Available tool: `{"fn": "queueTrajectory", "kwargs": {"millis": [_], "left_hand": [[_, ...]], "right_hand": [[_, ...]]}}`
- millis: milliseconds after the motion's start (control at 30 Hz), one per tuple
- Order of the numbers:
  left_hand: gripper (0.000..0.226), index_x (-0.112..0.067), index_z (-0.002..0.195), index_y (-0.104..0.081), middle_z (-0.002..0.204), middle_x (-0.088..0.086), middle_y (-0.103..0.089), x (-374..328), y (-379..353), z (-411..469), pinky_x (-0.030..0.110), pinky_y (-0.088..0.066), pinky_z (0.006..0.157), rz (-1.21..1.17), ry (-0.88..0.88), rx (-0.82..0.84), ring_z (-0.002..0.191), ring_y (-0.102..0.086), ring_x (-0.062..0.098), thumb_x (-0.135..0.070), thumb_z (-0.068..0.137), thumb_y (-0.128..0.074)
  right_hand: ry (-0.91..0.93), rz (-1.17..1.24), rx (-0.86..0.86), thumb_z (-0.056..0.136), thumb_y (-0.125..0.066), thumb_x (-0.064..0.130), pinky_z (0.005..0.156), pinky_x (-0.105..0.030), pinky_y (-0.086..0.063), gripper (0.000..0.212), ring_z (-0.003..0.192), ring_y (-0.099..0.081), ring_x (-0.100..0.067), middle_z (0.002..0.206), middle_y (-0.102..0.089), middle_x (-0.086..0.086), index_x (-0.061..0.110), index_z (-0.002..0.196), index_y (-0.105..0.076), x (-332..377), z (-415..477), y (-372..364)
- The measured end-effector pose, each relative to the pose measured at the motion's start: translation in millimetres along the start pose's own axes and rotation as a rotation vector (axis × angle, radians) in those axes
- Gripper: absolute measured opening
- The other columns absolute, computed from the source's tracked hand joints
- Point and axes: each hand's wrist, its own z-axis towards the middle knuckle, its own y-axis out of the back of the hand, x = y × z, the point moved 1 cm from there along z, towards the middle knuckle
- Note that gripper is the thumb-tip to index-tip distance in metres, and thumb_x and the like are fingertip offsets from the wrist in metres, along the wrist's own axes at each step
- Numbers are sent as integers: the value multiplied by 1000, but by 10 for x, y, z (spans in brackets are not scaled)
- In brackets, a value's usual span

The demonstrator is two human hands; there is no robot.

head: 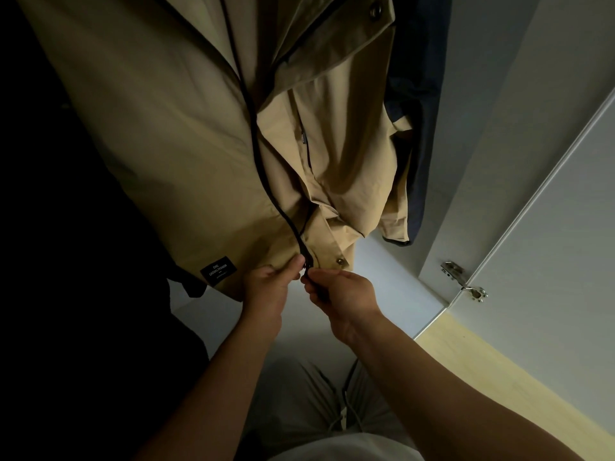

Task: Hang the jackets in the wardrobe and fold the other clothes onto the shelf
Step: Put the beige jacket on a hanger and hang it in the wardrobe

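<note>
We find the jacket (173, 134) hanging inside the wardrobe with its front toward us, and a navy garment (422, 128) hangs just behind it on the right. The black zip (263, 168) runs down to the hem, and the two fronts appear unjoined above it. Both hands are at the hem, close together. The left hand (268, 286) pinches the cloth just left of the zip, and the right hand (342, 296) pinches the zip's lower end. We cannot tell whether the pin is seated in the slider, as the light is poor and fingers cover it. We judge the step in hand to be starting the zip. To do it well, the left hand should hold the hem taut and downward. The right hand should seat the pin fully before any upward pull, keeping both tapes level and loose cloth clear of the teeth.
</note>
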Motion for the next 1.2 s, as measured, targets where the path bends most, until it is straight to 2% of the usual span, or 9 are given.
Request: {"fn": "queueTrajectory", "kwargs": {"millis": [133,333,500,600,733,867,933,1067,1200], "left_hand": [[19,-21,78,-75,67,-13,-72,-20,21,24,25,-44,62,-18,-14,12,74,-64,10,-38,86,-77],[25,-17,71,-72,57,-19,-67,33,12,36,5,-40,41,51,-45,4,58,-62,-9,-38,83,-80],[22,-16,71,-75,64,-7,-72,64,18,11,7,-44,46,74,-80,27,62,-67,-2,-35,82,-81],[21,-20,73,-76,68,-9,-73,49,61,-9,14,-47,55,65,-54,49,68,-67,2,-37,85,-78],[30,-13,81,-75,84,4,-73,4,123,-8,34,-43,74,46,29,49,84,-60,21,-42,89,-71],[34,-13,68,-66,45,-16,-52,-26,162,-10,17,-39,49,176,-81,73,48,-50,1,-38,90,-72],[43,-3,67,-61,37,-15,-39,-14,189,-7,14,-31,39,252,-116,73,35,-38,2,-36,91,-72],[55,-12,54,-41,40,-10,-28,-25,226,29,19,-26,39,363,-174,85,37,-25,6,-37,90,-73],[53,-3,57,-51,39,-11,-35,30,259,90,18,-29,40,431,-181,109,36,-32,5,-38,91,-72]], "right_hand": [[-5,-35,-10,83,-77,1,67,-29,-58,7,70,-72,-22,86,-76,-18,-3,89,-76,-14,-4,-10],[-1,-42,2,82,-78,3,68,-29,-60,7,69,-71,-21,85,-76,-18,-3,87,-77,6,-29,-31],[-2,-36,-12,81,-79,1,66,-29,-60,8,66,-70,-21,85,-76,-20,-5,86,-76,28,-23,-45],[15,-69,-14,82,-77,0,66,-30,-62,6,65,-69,-22,85,-75,-22,-5,85,-75,43,-9,-44],[8,-76,-21,83,-76,0,66,-30,-62,3,64,-69,-21,81,-76,-18,-2,83,-75,33,3,-59],[-11,-43,-5,84,-75,-1,65,-29,-60,6,66,-70,-22,87,-76,-21,-4,89,-74,-10,21,-78],[-21,-23,-9,84,-75,-2,63,-28,-59,7,64,-70,-21,86,-76,-21,-5,90,-74,-25,35,-82],[-55,42,-24,81,-75,-5,59,-25,-57,13,61,-71,-20,86,-76,-22,-8,94,-72,19,75,-109],[-64,17,-44,79,-77,-6,56,-24,-56,22,59,-72,-20,89,-76,-23,-7,99,-69,42,131,-118]]}}
